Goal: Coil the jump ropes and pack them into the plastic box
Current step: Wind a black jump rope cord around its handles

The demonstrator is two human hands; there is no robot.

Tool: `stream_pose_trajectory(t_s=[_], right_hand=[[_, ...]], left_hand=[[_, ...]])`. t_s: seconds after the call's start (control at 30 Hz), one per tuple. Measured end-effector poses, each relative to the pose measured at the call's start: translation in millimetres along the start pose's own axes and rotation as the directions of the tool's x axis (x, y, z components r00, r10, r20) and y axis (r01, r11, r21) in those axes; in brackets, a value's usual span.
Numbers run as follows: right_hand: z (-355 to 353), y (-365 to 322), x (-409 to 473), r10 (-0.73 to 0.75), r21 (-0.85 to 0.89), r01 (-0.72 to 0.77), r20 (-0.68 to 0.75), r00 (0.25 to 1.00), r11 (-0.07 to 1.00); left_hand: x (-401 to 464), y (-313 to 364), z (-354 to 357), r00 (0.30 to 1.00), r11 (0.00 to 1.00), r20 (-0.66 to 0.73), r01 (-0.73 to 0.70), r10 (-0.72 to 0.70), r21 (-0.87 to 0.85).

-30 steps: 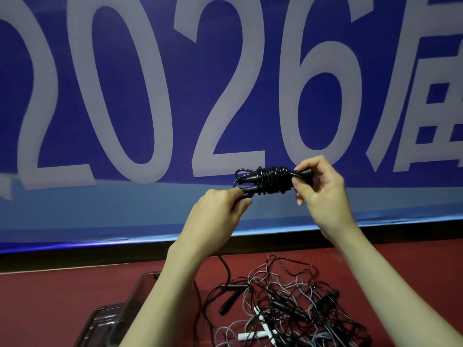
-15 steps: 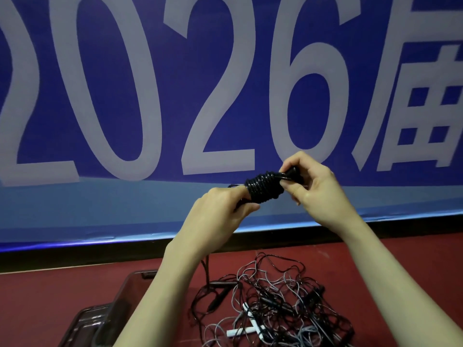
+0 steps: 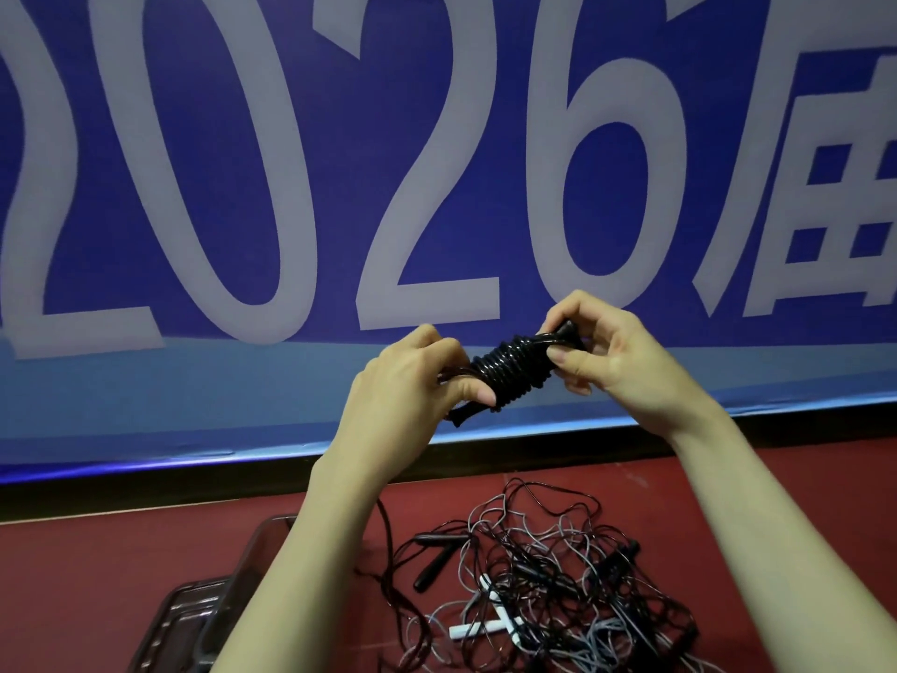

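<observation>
While raised, left hand (image 3: 412, 381) and right hand (image 3: 606, 357) pinch the coiled black rope (image 3: 514, 369).

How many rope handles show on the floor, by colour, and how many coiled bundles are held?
Black handles on the floor: 2 clearly visible, others may be buried
White handles: 2, crossed
Coiled black rope bundle, held by both hands: 1
Total: 5

Bare red floor (image 3: 97, 565) lies open left of the plastic box (image 3: 252, 565) and beyond it up to the banner (image 3: 291, 187), which walls off the far side. Just right of the box, a tangle of loose ropes (image 3: 548, 585) covers the floor. The left forearm (image 3: 301, 551) crosses above the box's right edge, partly blocking its opening.
</observation>
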State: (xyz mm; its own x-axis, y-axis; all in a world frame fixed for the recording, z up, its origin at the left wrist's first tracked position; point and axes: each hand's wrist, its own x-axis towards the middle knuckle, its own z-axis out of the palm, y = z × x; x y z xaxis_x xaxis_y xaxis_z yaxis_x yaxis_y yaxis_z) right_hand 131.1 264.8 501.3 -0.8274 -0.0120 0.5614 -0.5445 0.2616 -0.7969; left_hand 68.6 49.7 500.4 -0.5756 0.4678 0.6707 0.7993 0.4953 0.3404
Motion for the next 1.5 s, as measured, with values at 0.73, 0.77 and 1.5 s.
stream_pose_trajectory(t_s=[0.73, 0.77, 1.5], right_hand=[[32.6, 17.5, 6.2, 0.088, 0.567, -0.088, 0.028, 0.996, 0.819], [33.6, 18.0, 6.7, 0.113, 0.583, -0.098, 0.01, 0.994, 0.807], [58.1, 28.1, 18.9, 0.29, 0.557, -0.012, -0.414, 0.863, 0.83]], left_hand=[[1.7, -2.7, 17.3, 0.87, -0.049, 0.374, 0.379, -0.321, -0.924], [3.8, -1.6, 19.8, 0.873, -0.035, 0.342, 0.353, -0.346, -0.935], [4.7, -15.5, 34.7, 0.918, 0.226, 0.156, 0.25, -0.365, -0.942]])
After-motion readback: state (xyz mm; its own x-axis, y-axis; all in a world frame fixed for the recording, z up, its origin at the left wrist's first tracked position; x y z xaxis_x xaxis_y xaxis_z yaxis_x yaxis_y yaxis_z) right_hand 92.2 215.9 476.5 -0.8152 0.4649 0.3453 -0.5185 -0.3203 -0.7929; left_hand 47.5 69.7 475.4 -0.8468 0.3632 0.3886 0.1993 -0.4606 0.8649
